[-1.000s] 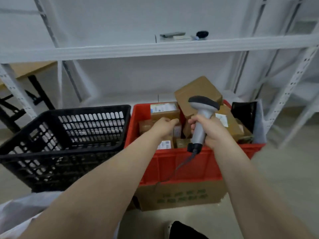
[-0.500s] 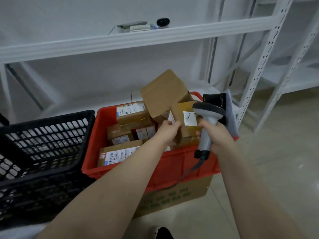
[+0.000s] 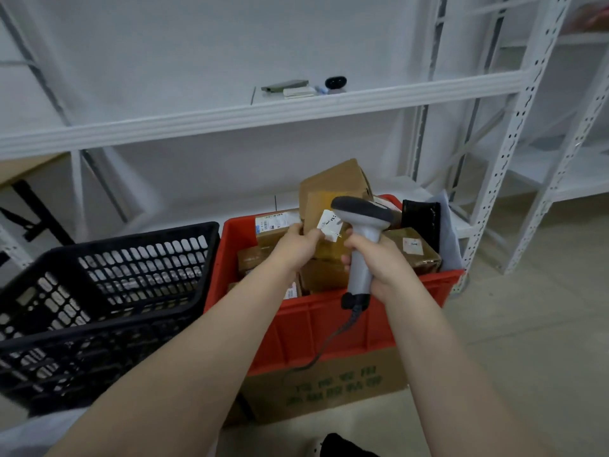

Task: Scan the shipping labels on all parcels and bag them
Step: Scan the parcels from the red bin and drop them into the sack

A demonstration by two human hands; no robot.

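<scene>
left hand [image 3: 298,246] grips a small brown parcel [image 3: 324,222] above the red crate [image 3: 329,328], right hand [image 3: 384,263] wrapped round the scanner [image 3: 361,249] handle beside its label [image 3: 329,224].

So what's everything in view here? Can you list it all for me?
big box: one, brown, green print, on the floor.
crate: one, red, centre, on the big box.
parcels: several, brown with white labels, piled in the crate.
held parcel: one, brown, white label, raised above the crate.
scanner: one, grey, dark top, near that label.
cable: one, dark, hanging from the scanner down the crate's front.
basket: one, black, left of the crate.
shelves: white metal, behind.
small items: a few, one black, on the upper shelf.
pouch: one, black, crate's far right corner.
left hand: grips the held parcel.
right hand: grips the scanner's handle.
</scene>
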